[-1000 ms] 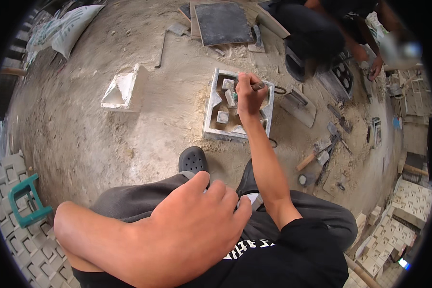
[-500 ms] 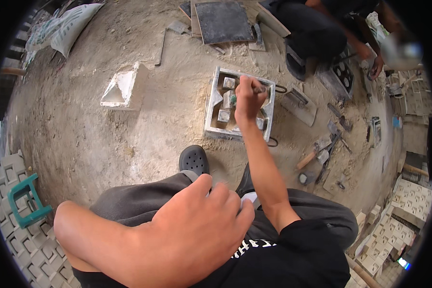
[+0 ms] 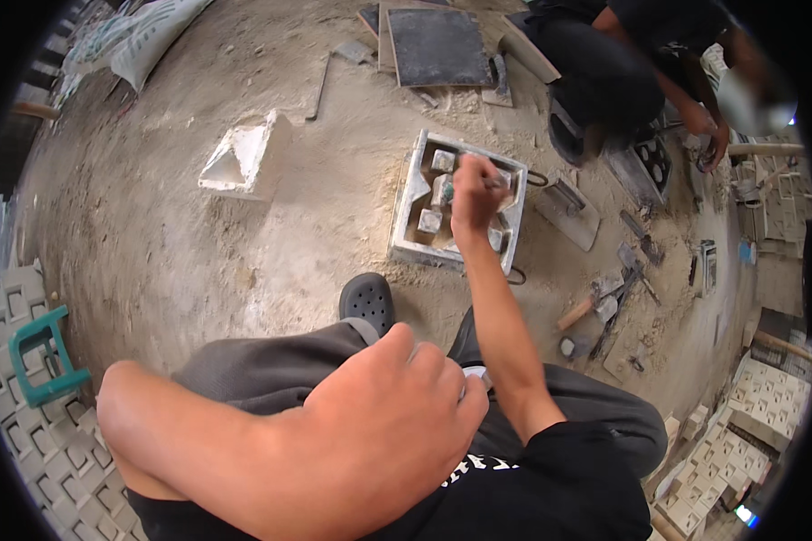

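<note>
A square metal mould with raised blocks inside lies on the dusty ground in front of me. My right hand is over it, fist closed round a slim brush-like tool. Its greenish end points down at the middle block; the exact kind of tool is unclear. Close to the camera, my left hand hovers over my lap with curled fingers. Its palm side is hidden, so whatever it may hold cannot be made out. Wire loop handles stick out from the mould's right side.
Left of the mould stands a white block with a hollow. A trowel, a wooden-handled hammer-like tool and other tools lie right. Dark boards lie beyond. Another person squats far right; a green stool is left.
The view has shifted slightly, so the ground and mould appear a little farther right and lower. My right hand stays over the mould with the tool; my left hand stays curled.
</note>
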Tool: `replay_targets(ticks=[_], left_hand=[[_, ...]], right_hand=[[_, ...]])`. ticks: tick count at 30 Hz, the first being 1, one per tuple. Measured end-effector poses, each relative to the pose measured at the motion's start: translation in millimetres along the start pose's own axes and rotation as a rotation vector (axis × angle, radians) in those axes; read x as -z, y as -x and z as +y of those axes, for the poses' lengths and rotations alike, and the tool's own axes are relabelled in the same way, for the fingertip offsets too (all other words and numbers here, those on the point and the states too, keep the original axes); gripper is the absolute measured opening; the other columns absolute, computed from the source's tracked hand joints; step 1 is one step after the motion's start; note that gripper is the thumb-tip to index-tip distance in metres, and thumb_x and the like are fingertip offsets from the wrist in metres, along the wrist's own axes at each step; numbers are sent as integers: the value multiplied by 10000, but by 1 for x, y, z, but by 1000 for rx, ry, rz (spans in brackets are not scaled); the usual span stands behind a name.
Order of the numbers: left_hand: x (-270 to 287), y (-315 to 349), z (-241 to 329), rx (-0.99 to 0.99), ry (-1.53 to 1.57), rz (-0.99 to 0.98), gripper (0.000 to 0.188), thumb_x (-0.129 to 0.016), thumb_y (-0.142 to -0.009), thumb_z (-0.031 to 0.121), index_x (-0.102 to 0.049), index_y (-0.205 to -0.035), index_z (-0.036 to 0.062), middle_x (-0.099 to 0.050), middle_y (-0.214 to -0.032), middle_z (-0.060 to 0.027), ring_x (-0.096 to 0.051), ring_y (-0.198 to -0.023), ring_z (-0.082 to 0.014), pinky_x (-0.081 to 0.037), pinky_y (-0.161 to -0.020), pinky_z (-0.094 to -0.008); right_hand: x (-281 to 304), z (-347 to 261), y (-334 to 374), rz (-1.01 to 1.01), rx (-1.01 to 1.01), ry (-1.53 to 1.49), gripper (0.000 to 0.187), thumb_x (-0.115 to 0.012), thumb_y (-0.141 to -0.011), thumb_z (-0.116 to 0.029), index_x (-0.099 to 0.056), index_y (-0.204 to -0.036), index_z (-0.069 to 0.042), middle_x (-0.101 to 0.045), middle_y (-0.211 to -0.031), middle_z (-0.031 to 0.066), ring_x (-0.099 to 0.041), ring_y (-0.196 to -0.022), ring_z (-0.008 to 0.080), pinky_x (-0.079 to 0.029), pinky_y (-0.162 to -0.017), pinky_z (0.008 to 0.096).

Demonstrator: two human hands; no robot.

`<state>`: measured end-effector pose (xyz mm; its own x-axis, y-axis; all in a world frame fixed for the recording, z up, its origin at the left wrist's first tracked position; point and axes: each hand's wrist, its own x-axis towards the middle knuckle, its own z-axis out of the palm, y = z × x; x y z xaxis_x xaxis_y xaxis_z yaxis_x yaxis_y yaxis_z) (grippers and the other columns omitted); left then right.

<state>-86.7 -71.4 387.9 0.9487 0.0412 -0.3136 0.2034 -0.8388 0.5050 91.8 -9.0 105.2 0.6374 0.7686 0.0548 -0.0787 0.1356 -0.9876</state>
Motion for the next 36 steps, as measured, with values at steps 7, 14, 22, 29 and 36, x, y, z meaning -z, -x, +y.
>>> replay_targets(ticks=[7,14,22,29,36], left_hand=[[-1,0,-3,5,-25,23,569,-690,-758,398,-577,-1128,-18,-555,-841,-47,-543,-841,-193,-411,-766,-309],[-7,4,0,-4,-21,49,538,-678,-778,367,-579,-1138,-20,-566,-846,-47,-547,-842,-191,-412,-759,-313],[-2,3,-5,15,8,9,583,-691,-762,404,-575,-1139,-25,-572,-858,-57,-555,-858,-200,-417,-775,-317],[-2,2,-5,23,23,-17,582,-692,-766,407,-569,-1133,-28,-575,-878,-60,-559,-876,-206,-420,-795,-319],[3,-3,-7,22,29,-49,596,-681,-785,425,-548,-1153,-24,-567,-882,-59,-564,-908,-207,-423,-820,-322]], right_hand=[[6,7,1,-4,72,39,352,-564,-863,-111,-399,-566,-19,-378,-543,-61,-317,-541,39,-240,-477,272],[21,-4,-5,-207,36,-37,365,-579,-867,-126,-414,-558,-23,-402,-532,-60,-348,-522,35,-261,-457,263],[36,7,-20,-603,182,67,388,-524,-891,-111,-381,-538,-39,-404,-506,-24,-321,-463,50,-240,-434,268],[43,-5,-27,-757,52,-13,396,-505,-883,-118,-383,-516,-38,-389,-492,-11,-313,-449,60,-229,-414,272],[37,4,-45,-701,-22,-200,470,-476,-948,-177,-352,-505,-82,-357,-470,-4,-307,-414,87,-226,-404,276]])
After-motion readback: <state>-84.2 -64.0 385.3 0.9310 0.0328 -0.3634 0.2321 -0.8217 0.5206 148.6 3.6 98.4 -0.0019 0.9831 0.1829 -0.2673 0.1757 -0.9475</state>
